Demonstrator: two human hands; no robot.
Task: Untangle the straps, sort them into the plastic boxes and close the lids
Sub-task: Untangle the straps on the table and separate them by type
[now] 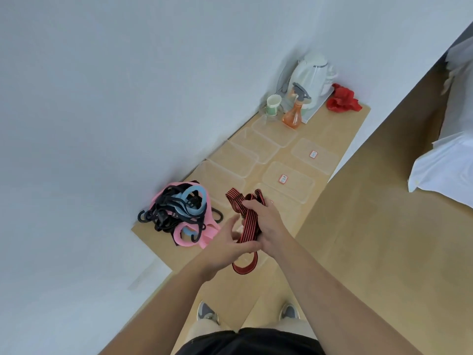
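Note:
My right hand grips a folded red-and-black striped strap above the near end of the wooden shelf. One loop of the strap hangs below my hands. My left hand holds the strap's lower part between thumb and fingers. To the left lies a tangled heap of pink, blue and black straps with black hooks. Several clear plastic boxes stand in a row along the wall. Clear lids with red labels lie beside them near the shelf's right edge.
At the far end stand a white kettle, an orange spray bottle, a green-and-white cup and a red cloth. The white wall runs along the left. A bed with white linen is at the right, wooden floor between.

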